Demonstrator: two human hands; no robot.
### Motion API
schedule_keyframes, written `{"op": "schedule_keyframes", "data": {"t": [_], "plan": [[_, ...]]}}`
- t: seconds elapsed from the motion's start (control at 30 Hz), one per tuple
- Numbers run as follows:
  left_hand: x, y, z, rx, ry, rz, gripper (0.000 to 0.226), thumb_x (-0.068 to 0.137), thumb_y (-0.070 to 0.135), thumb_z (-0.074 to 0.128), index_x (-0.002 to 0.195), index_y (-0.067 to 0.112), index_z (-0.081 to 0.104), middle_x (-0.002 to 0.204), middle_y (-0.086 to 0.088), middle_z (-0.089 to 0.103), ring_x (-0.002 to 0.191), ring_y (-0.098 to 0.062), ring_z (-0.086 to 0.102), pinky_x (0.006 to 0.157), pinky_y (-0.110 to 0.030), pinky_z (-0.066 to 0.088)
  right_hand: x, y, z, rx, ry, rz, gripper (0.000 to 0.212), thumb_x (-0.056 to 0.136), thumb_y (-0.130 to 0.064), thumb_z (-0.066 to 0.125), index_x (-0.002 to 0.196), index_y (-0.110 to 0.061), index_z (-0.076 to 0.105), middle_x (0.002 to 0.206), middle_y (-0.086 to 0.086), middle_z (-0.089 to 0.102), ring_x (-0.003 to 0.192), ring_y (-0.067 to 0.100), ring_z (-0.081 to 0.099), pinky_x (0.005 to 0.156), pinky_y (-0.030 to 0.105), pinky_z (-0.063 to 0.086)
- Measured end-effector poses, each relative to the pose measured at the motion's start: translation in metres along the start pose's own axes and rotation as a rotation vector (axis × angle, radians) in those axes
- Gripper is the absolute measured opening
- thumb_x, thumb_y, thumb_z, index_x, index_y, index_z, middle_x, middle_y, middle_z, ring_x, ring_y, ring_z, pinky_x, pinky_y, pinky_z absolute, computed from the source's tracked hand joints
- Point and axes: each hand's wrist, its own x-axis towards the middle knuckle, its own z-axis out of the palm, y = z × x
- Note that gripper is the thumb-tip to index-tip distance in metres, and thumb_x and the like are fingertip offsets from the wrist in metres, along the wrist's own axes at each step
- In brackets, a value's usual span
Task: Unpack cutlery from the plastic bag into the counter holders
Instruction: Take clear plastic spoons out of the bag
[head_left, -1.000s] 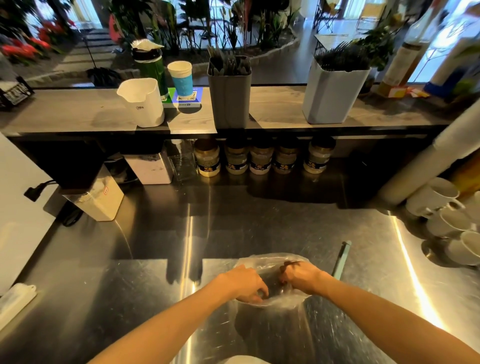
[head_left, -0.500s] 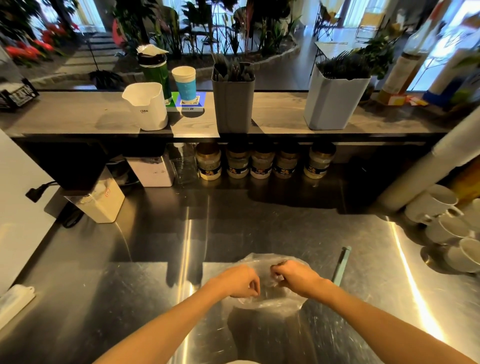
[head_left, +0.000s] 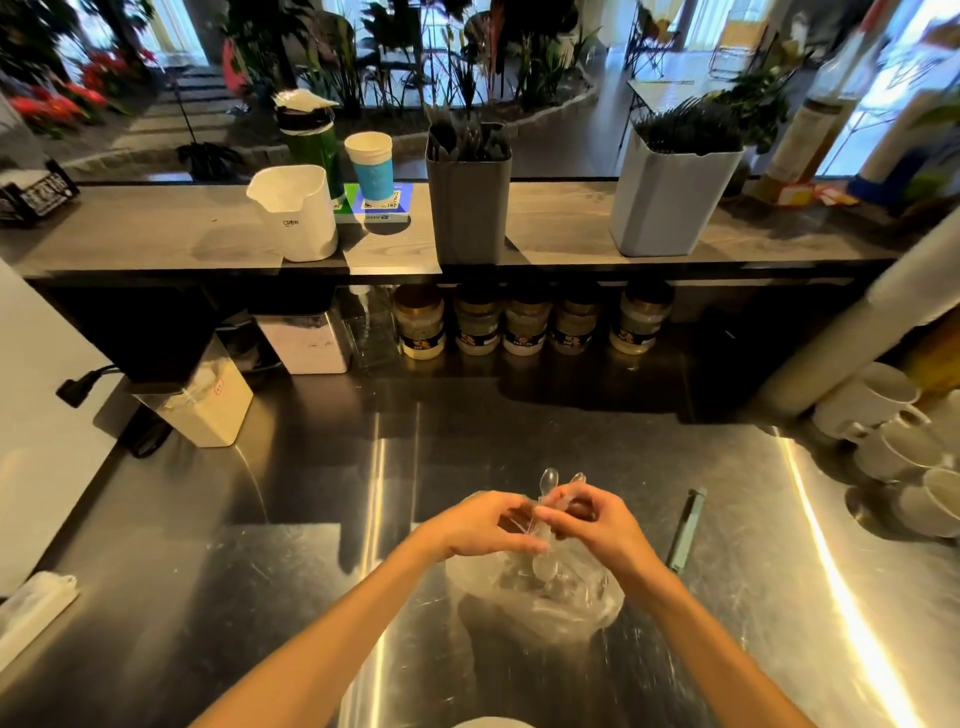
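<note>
We stand at a stainless steel counter (head_left: 311, 597) that fills the lower half of the view, with a grey wooden shelf (head_left: 156, 234) running across above it. On that shelf, from the biggest down, we see a pale grey holder (head_left: 670, 202) on the right, full of dark forks, then a dark grey holder (head_left: 467, 208) near the middle with dark cutlery standing in it, and a white holder (head_left: 298, 213) to the left that shows nothing inside from our angle. Behind the white one stand a green bottle (head_left: 311, 140) and a blue paper cup (head_left: 370, 166). Under the shelf a row of jars (head_left: 524, 325) lines the back of the counter, and white mugs (head_left: 883, 415) are stacked at the right edge.

Close to us, the clear plastic bag (head_left: 540, 597) lies crumpled on the steel, just below our hands. Our left hand (head_left: 483, 527) and right hand (head_left: 597, 525) meet above its mouth, fingers of both curled around a small bundle of clear plastic spoons (head_left: 548, 486); the spoon bowls poke up past our fingertips, while the handles reach down into the bag. A slim green tool (head_left: 685, 530) lies on the counter just right of our right wrist.
</note>
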Motion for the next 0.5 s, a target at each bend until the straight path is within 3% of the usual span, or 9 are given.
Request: {"op": "schedule_keyframes", "data": {"t": [0.07, 0.2, 0.27, 0.37, 0.5], "plan": [[-0.001, 0.004, 0.003, 0.002, 0.021, -0.007, 0.063, 0.079, 0.068, 0.067, 0.129, 0.030, 0.062, 0.116, 0.009, 0.071, 0.106, -0.010, 0.067, 0.097, -0.040, 0.056, 0.000, -0.009, 0.003, 0.079, 0.012, 0.007, 0.022, 0.082, -0.013, 0.082, 0.095, 0.001, 0.071, 0.099, 0.014, 0.075, 0.091, 0.028, 0.075, 0.077, 0.032, 0.061], [-0.003, 0.016, 0.009, -0.169, 0.022, 0.046, 0.039, 0.099, 0.041, 0.057, 0.134, 0.023, 0.055, 0.113, 0.001, 0.073, 0.102, -0.012, 0.071, 0.095, -0.038, 0.058, -0.001, -0.025, 0.007, 0.098, 0.017, 0.006, 0.023, 0.084, -0.019, 0.081, 0.098, -0.003, 0.071, 0.097, 0.011, 0.077, 0.091, 0.026, 0.076, 0.081, 0.035, 0.061], [-0.008, 0.024, 0.011, -0.284, 0.024, 0.058, 0.032, 0.104, 0.028, 0.050, 0.135, 0.019, 0.051, 0.110, -0.006, 0.072, 0.094, -0.011, 0.073, 0.090, -0.031, 0.059, -0.002, -0.030, 0.007, 0.103, 0.014, -0.004, 0.023, 0.085, -0.021, 0.080, 0.100, -0.006, 0.071, 0.097, 0.011, 0.077, 0.093, 0.024, 0.075, 0.083, 0.034, 0.061], [-0.012, 0.029, 0.013, -0.307, 0.072, 0.047, 0.033, 0.107, 0.023, 0.044, 0.141, 0.024, 0.045, 0.109, 0.007, 0.063, 0.090, -0.001, 0.066, 0.083, -0.016, 0.055, -0.001, -0.034, 0.006, 0.071, 0.019, -0.017, 0.023, 0.087, -0.029, 0.077, 0.103, -0.012, 0.073, 0.097, 0.009, 0.077, 0.096, 0.021, 0.074, 0.086, 0.033, 0.060], [-0.014, 0.027, 0.011, -0.396, 0.044, 0.033, 0.031, 0.108, 0.028, 0.039, 0.131, 0.012, 0.053, 0.090, 0.004, 0.064, 0.078, -0.008, 0.060, 0.078, -0.028, 0.051, 0.003, -0.037, 0.003, 0.074, 0.069, 0.011, 0.022, 0.088, -0.037, 0.075, 0.101, -0.019, 0.077, 0.099, 0.007, 0.077, 0.097, 0.024, 0.073, 0.085, 0.032, 0.059]]}}
